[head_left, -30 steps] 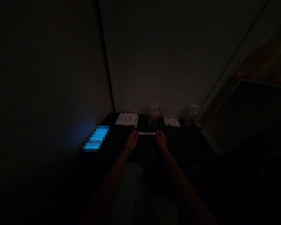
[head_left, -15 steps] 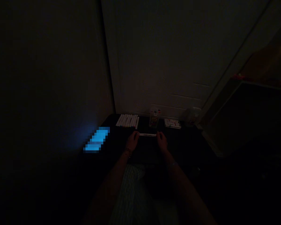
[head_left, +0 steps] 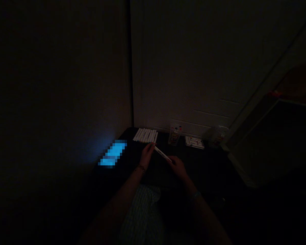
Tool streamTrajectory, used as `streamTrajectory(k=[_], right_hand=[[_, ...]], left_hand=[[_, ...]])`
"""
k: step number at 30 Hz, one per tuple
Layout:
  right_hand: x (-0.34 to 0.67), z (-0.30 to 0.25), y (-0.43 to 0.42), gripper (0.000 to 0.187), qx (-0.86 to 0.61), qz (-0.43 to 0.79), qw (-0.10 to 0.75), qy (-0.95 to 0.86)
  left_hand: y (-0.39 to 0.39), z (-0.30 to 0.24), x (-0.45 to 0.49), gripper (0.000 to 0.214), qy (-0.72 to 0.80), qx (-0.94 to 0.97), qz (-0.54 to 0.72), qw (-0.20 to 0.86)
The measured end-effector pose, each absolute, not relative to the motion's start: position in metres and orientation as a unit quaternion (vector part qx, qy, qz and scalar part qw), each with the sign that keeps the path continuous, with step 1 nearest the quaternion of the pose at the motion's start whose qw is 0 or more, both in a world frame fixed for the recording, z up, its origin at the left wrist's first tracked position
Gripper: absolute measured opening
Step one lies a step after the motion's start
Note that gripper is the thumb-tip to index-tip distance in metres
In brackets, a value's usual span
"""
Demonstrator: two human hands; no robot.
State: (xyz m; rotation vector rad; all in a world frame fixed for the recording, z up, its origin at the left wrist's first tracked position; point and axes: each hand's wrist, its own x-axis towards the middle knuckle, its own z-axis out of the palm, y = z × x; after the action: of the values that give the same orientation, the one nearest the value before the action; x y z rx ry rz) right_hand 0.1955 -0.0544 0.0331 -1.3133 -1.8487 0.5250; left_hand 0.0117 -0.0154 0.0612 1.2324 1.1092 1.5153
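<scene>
A white marker [head_left: 162, 153] is stretched between my two hands above the dark table, slanting down to the right. My left hand [head_left: 147, 152] pinches its upper left end. The lower right end sits in the closed fingers of my right hand [head_left: 177, 166]. Just beyond my left hand, several white markers [head_left: 146, 135] lie side by side in a row, their near ends partly hidden by that hand. The scene is very dark, so the held marker's tips are hard to make out.
Along the back of the table [head_left: 211, 166] stand a clear holder [head_left: 174, 136] with a few markers in it, a flat white printed pack [head_left: 194, 142] and a clear plastic container [head_left: 218, 136]. A glowing, pixelated blue rectangle [head_left: 113, 153] lies at the left. A wall rises behind.
The marker has gone from level to slanted, its right end now lower and nearer me. My right hand has come down with it. The view has shifted slightly to the left.
</scene>
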Motion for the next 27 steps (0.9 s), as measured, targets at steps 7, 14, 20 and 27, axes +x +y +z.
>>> streamTrajectory(k=[7, 14, 20, 27], right_hand=[[0.197, 0.037, -0.051, 0.034, -0.528, 0.292, 0.367, -0.708], [0.196, 0.039, -0.047, 0.037, -0.539, 0.334, 0.368, -0.68], [0.2, 0.036, -0.043, 0.037, -0.542, 0.359, 0.361, -0.669], [0.2, 0.034, -0.041, 0.034, -0.515, 0.411, 0.383, -0.647]], left_hand=[[0.009, 0.083, 0.049, 0.047, 0.322, 0.531, 0.569, 0.54], [0.019, 0.067, 0.066, 0.057, 0.196, 0.478, 0.51, 0.688], [0.007, 0.046, 0.061, 0.063, 0.22, 0.472, 0.463, 0.717], [0.004, 0.038, 0.067, 0.055, 0.193, 0.453, 0.465, 0.736]])
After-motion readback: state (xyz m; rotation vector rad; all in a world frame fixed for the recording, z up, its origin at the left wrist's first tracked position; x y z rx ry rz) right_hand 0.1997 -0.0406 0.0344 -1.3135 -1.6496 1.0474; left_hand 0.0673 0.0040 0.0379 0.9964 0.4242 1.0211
